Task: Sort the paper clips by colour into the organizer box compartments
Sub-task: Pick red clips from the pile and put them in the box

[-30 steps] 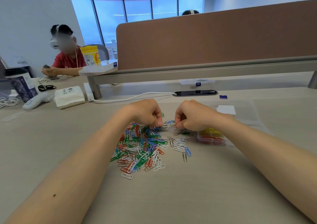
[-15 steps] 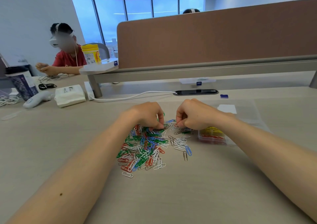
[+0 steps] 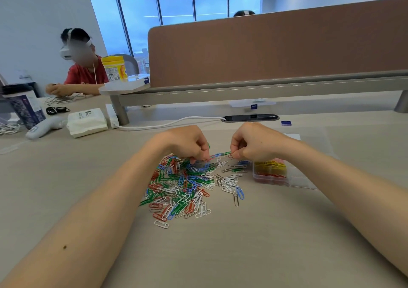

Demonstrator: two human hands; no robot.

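I cannot make out a single word from here. The label on the yellow-lidded jar [image 3: 114,69] carries print, and so does the white packet [image 3: 87,120], but both are too small and blurred. The small blue tag [image 3: 254,106] is just as unreadable.

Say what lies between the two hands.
In the head view, a short string of blue and green paper clips spans from left hand to right hand.

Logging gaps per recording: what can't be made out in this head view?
Head view:
- Box: right side hidden under the right forearm; compartment count unclear.
- What the left hand pinches: covered by its curled fingers.
- Clips running to the right hand: too small to tell if linked.
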